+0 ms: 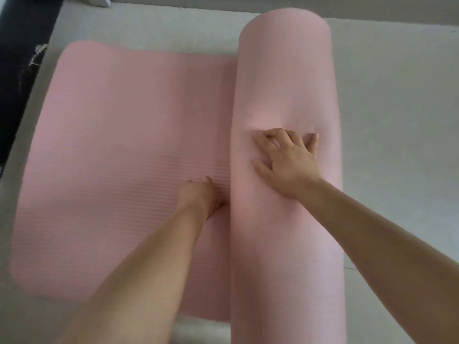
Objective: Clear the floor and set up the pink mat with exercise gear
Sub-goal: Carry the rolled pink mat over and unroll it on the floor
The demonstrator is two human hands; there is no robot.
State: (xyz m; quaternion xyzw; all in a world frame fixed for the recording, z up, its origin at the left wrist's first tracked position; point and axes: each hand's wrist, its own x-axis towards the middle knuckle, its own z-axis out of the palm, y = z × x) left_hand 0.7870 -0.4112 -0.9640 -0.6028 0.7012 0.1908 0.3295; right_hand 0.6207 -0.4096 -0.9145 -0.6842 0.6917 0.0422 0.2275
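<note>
1. The pink mat (119,155) lies half unrolled on the pale floor (397,120), its roll at 3 o'clock.
2. Right hand (289,161) presses the roll, fingers spread.
3. Left hand (200,197) rests at the roll's base; I cannot tell how its fingers lie.

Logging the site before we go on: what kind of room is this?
Probably a room at home, though little shows: a half-unrolled pink mat on a pale carpeted floor, with a dark piece of furniture at the left edge.

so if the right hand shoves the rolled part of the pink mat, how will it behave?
The roll is a round cylinder on flat floor, so it likely rolls on, unrolling. The foam dents under the right hand, so probably soft and light. The flat part looks ribbed, likely grippy.
</note>
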